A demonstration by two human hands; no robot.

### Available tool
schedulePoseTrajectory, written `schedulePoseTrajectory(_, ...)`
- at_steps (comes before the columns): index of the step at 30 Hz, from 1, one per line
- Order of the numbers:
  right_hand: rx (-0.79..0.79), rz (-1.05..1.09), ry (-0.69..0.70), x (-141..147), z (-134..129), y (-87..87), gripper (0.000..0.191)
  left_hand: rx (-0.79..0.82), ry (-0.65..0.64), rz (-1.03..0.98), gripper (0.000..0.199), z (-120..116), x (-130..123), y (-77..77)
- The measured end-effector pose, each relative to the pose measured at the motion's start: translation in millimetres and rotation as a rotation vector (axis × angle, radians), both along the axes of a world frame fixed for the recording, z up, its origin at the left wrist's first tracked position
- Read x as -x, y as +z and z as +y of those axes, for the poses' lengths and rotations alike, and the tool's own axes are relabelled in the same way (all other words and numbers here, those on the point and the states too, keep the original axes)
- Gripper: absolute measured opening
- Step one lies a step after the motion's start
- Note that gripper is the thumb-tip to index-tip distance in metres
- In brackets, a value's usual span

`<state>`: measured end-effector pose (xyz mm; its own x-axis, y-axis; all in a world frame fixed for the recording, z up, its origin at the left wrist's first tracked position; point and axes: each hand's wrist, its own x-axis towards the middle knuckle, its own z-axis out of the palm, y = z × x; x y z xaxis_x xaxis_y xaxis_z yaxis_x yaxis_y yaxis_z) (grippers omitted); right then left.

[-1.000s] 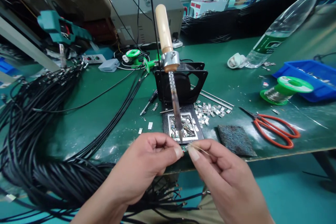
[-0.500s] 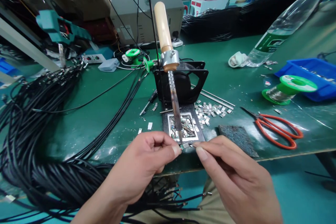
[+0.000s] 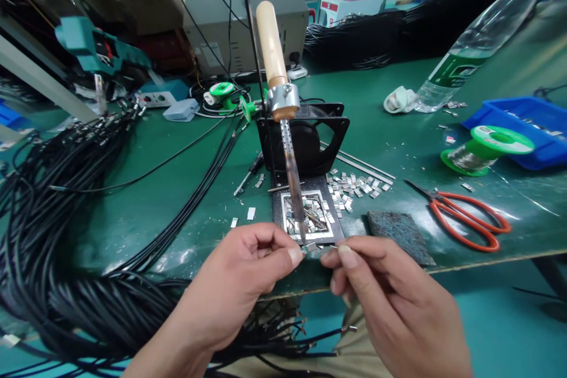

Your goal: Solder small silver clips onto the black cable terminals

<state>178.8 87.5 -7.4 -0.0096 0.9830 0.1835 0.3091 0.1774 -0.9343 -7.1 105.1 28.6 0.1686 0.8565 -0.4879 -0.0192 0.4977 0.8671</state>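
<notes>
A soldering iron (image 3: pixel 292 171) with a wooden handle is clamped upright, tip downward. Just under its tip, my left hand (image 3: pixel 259 263) pinches a small metal connector (image 3: pixel 311 247), with a bit of green showing by the thumb. Most of what lies inside that pinch is hidden. To the right, my right hand (image 3: pixel 381 277) has thumb and forefinger closed on a thin wire (image 3: pixel 333 247), whose silvery end points toward the connector. A gap separates the two hands. Behind them sits a framed tray (image 3: pixel 330 235) holding several small metal pieces.
Loose metal connectors (image 3: pixel 354 185) lie right of the tray, near a black fan (image 3: pixel 305 142). Farther right are a dark pad (image 3: pixel 398 236), red-handled scissors (image 3: pixel 469 221), a solder spool (image 3: pixel 487 150), a blue bin (image 3: pixel 527 130) and a bottle (image 3: pixel 469 59). Black cables (image 3: pixel 88 271) crowd the left.
My right hand has drawn slightly back to the right and its lower fingers have shifted into view, widening the gap to the connector. My left hand stays at the iron's tip.
</notes>
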Motion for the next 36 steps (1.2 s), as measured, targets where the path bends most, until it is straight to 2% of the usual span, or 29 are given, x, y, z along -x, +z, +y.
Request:
schedulePoseTrajectory(3, -0.118, 0.0, 0.036, -3.4, 2.8, -3.3, 0.008, -0.002, 0.002, 0.0, 0.025, 0.1, -0.7, 0.8)
schedulePoseTrajectory(6, -0.195, 0.013, 0.061, -5.4, 4.7, -5.2, 0.014, 0.005, -0.007, 0.0, 0.025, 0.7, -1.0, 1.9)
schedulePoseTrajectory(18, -0.37, 0.035, 0.128, 2.4, 14.6, -2.1, 0.017, 0.049, 0.029, -0.054, 0.043, 2.8, -3.0, 2.4)
schedulePoseTrajectory(36, -0.346, 0.048, 0.135, 3.5, 14.5, 1.4, 0.016, 0.074, 0.017, -0.104, 0.041, 3.2, 2.5, 3.1)
